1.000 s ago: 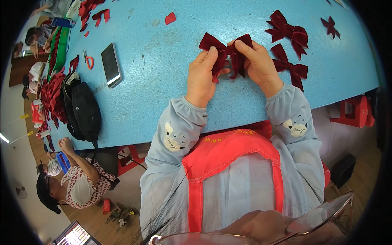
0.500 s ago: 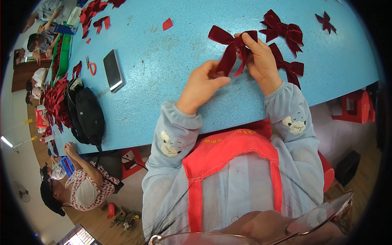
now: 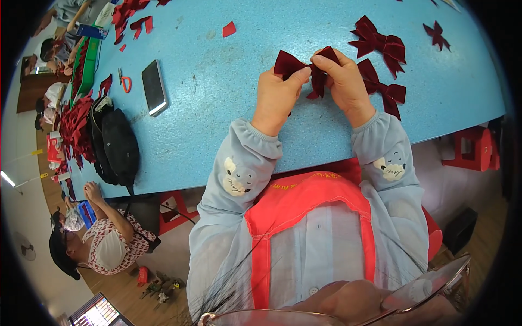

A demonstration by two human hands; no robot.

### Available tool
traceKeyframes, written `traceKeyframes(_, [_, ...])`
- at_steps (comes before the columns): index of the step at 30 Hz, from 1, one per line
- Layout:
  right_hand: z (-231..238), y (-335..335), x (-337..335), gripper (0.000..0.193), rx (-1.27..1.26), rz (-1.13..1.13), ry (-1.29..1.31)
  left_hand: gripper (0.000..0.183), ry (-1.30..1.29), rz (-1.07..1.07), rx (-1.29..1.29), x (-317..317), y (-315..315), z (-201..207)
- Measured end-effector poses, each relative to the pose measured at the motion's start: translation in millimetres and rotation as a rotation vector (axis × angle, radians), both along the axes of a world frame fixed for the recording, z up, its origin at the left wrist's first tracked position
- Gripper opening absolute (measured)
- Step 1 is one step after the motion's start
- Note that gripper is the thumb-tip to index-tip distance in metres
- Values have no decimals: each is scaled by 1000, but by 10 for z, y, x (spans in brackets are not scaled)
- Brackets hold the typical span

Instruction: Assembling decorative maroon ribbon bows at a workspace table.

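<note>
OK, L fingers (image 3: 298,78) & R fingers (image 3: 328,66) tight on looped dk-red velvet bow (image 3: 288,63), speckled tbl (image 3: 209,108) below.

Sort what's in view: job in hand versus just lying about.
Job in hand:
dark-red velvety bow, held by the left hand and right hand
loose dark-red velvety bows at right
heaped dark-red fabric strips at left
small orange-handled metal scissors, probably; unheld

Just lying about:
black rectangular phone
black fabric bag
small flat red scrap, probably offcut

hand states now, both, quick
Left hand: closed, pinching the left side of a dark red bow.
Right hand: closed, pinching the same bow's right side.
</note>
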State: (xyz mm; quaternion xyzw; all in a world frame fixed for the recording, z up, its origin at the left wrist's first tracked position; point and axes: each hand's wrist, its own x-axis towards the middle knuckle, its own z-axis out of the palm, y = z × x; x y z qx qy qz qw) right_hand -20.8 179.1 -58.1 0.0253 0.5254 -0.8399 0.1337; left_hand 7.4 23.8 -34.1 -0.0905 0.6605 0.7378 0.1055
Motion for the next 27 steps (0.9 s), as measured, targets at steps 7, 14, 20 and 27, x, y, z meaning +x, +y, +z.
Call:
traceKeyframes(7, [44,-63,37,18,-63,-19,-20,10,122,161,73,27,83,-64])
traceKeyframes(14, [-80,-57,19,18,-153,-21,-12,9,69,149,289,45,72,-141])
traceKeyframes(20, [-37,-15,9,18,-4,-35,61,12,233,170,109,-15,112,-76])
traceKeyframes(27, [69,-14,57,15,216,64,203,17,219,10,-210,-41,-13,40])
